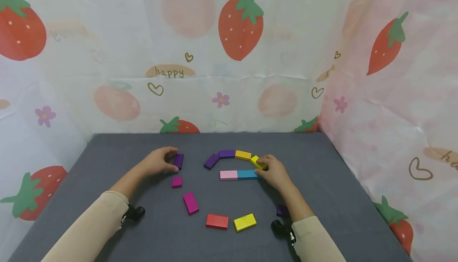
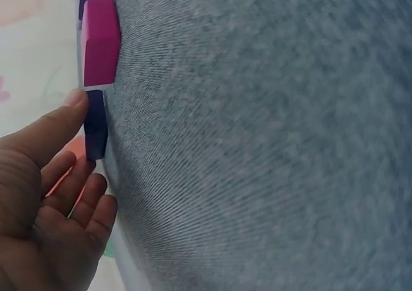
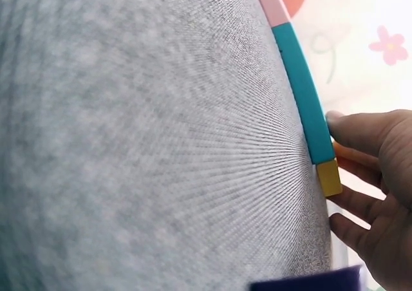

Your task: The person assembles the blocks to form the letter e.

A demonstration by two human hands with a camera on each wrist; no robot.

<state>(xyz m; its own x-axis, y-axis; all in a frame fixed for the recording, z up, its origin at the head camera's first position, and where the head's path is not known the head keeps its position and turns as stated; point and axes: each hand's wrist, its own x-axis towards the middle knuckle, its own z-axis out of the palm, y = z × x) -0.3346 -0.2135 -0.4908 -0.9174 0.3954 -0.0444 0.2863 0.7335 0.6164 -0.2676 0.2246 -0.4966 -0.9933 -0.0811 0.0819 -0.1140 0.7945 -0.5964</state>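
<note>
At the left of the cloth my left hand pinches a purple block by its two ends, thumb on the near end. A short magenta block lies just in front of it. My right hand has thumb and fingers around a yellow block, partly covered by the fingers. That block ends a curved row with an orange-yellow block and two purple blocks. Inside the curve, a pink block touches a blue block, whose right end is by my right thumb.
Nearer the front lie a longer magenta block, a red block and another yellow block. A dark purple block sits beside the right forearm. Strawberry-printed sheets stand behind and beside the grey cloth.
</note>
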